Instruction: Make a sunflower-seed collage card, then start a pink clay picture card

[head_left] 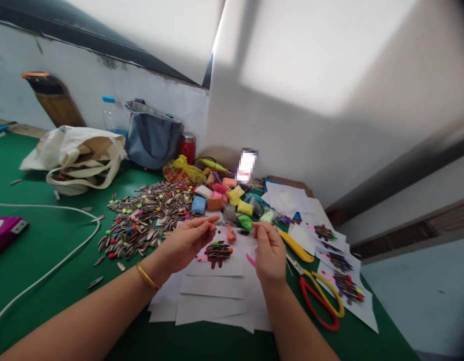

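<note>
My left hand [190, 240], with a gold bangle on its wrist, pinches a small bit of orange clay [210, 226] between thumb and fingers. My right hand [270, 251] is closed, its fingers curled inward; what it holds, if anything, I cannot make out. A pink tool tip [250, 259] shows beside it. Between the hands, a hedgehog picture [218, 251] made of seeds and clay lies on white paper [212, 288]. It has a pink face, brown feet and coloured dots. Just above it sits an orange clay packet [231, 232].
Left of the hands spreads a pile of sunflower seeds [141, 225] with coloured clay balls. Behind are clay packets [214, 203] and a lit phone [247, 165]. To the right lie a yellow cutter [297, 246], scissors [320, 296] and finished hedgehog sheets [348, 288]. Bags [152, 135] stand against the wall.
</note>
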Demonstrator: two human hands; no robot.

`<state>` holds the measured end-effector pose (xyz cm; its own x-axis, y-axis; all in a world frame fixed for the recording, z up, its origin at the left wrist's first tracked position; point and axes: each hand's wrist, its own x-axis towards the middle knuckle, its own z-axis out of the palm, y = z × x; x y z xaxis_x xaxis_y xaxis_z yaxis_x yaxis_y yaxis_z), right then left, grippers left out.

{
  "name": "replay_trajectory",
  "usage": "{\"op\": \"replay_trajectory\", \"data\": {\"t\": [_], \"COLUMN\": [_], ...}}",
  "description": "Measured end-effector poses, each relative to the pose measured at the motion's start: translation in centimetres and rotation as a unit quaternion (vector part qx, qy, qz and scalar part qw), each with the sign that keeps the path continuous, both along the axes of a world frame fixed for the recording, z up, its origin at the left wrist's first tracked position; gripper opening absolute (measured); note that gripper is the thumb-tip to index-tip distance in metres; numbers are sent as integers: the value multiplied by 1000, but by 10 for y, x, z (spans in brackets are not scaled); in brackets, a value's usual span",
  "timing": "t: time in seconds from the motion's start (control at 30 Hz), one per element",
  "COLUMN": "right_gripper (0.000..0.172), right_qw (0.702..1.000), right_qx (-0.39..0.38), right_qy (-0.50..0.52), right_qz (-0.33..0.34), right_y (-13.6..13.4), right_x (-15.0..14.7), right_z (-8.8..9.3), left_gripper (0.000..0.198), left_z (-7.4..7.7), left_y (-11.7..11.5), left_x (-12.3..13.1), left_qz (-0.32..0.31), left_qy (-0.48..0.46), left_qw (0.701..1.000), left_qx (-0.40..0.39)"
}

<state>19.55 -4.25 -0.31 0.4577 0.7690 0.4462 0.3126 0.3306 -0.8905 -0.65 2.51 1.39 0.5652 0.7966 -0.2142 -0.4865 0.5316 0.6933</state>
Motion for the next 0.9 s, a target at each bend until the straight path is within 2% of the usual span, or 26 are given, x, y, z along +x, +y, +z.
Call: {"op": "replay_trajectory", "data": {"t": [0.13, 0.23, 0.33, 0.5, 0.6, 0.73, 0.9], "right_gripper": [25, 23, 23, 23, 22, 22, 22], "right_qw": [1000, 999, 999, 999, 999, 998, 998], "right_qx": [-2, 4, 2, -4, -6, -14, -17], "right_qy": [-18, -39, -40, -45, -51, -54, -56], "right_qz": [3, 6, 5, 7, 14, 19, 34], "right_y": [-1, -1, -1, -2, -3, -4, -4], "right_x": [-3, -3, -3, -3, -5, -6, -8], "right_z": [3, 4, 4, 6, 7, 6, 6], "left_gripper": [26, 23, 20, 32, 24, 23, 16], "left_z": [-2, -5, -6, -3, -5, -6, -3], "left_y": [-1, 0, 0, 0, -1, -2, -4], "left_x": [-1, -2, -2, -2, -1, -1, -2], "left_qz": [-18, -28, -18, -14, -27, -37, -31], "left_qy": [-17, -48, -46, -20, -36, -73, -64], "left_qw": [1000, 998, 999, 1000, 999, 995, 997], "left_qx": [7, 33, 21, -19, 11, 62, -5]}}
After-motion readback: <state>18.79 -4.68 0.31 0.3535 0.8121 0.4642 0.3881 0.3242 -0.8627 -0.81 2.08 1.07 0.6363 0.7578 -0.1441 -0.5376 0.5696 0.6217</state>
